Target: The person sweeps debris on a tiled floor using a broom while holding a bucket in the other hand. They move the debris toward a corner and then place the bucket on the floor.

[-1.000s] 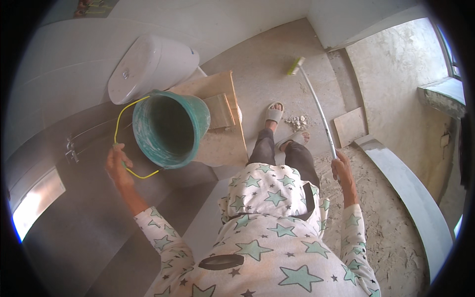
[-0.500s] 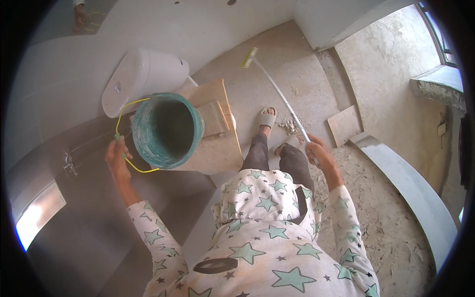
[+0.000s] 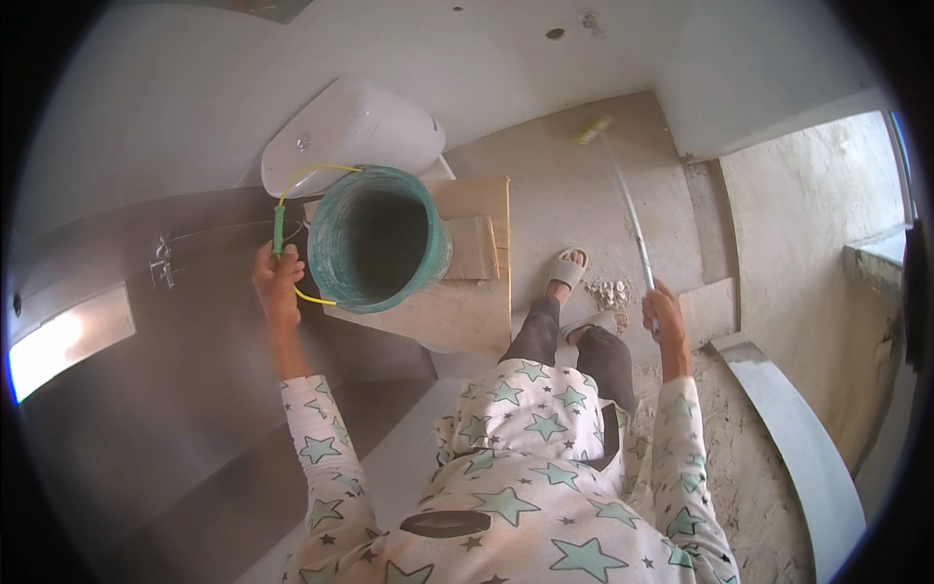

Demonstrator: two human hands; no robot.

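Observation:
My left hand (image 3: pixel 279 282) is closed around the bail handle (image 3: pixel 278 230) of a green plastic bucket (image 3: pixel 336 248). That handle is yellow with a green grip, and the grip sticks out above my fingers. The bucket stands on a wooden board (image 3: pixel 477 310), its inside dark and its bottom not clear to see. In my right hand (image 3: pixel 666 313) is the lower end of a long-handled brush (image 3: pixel 632 216) with a silver pole. Its yellow-green head (image 3: pixel 591 129), blurred, is at the floor near the far wall.
A white toilet tank (image 3: pixel 375 127) is behind the bucket, and a smaller piece of board (image 3: pixel 474 249) lies beside it. My sandalled feet flank a small heap of rubble (image 3: pixel 609 294). A curved grey panel (image 3: pixel 798 428) and rough mortar lie at right. A wall tap (image 3: pixel 163 261) is at left.
The view has shifted, moving the scene rightward. The brush head has swept to a spot nearer the far wall. My left hand has slid below the green grip on the bucket's handle.

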